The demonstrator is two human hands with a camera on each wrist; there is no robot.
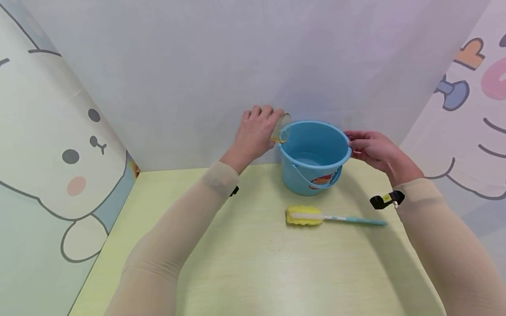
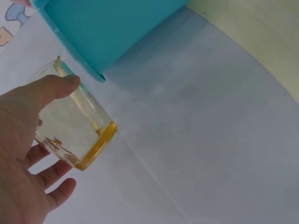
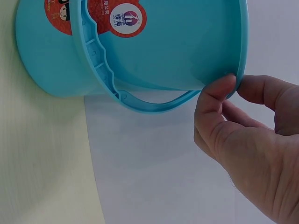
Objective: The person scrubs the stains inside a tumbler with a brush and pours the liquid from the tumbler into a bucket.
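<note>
My left hand (image 1: 256,134) holds a clear amber-tinted glass (image 1: 281,129), tipped on its side with its mouth toward the bucket's left rim. In the left wrist view, thumb and fingers lie around the glass (image 2: 70,123), and liquid shows inside along its wall. The light blue bucket (image 1: 302,181) stands upright with a little water at its bottom, its handle (image 1: 306,179) hanging down in front. On the far side, my right hand (image 1: 377,149) pinches the bucket's rim between thumb and fingers, seen close up in the right wrist view at the rim (image 3: 243,42).
A bottle brush (image 1: 303,216) with a yellow sponge head and teal handle lies in front of the bucket on the pale yellow table (image 1: 245,267). A white wall (image 1: 178,87) rises right behind the bucket, with cartoon-printed panels (image 1: 47,131) at both sides.
</note>
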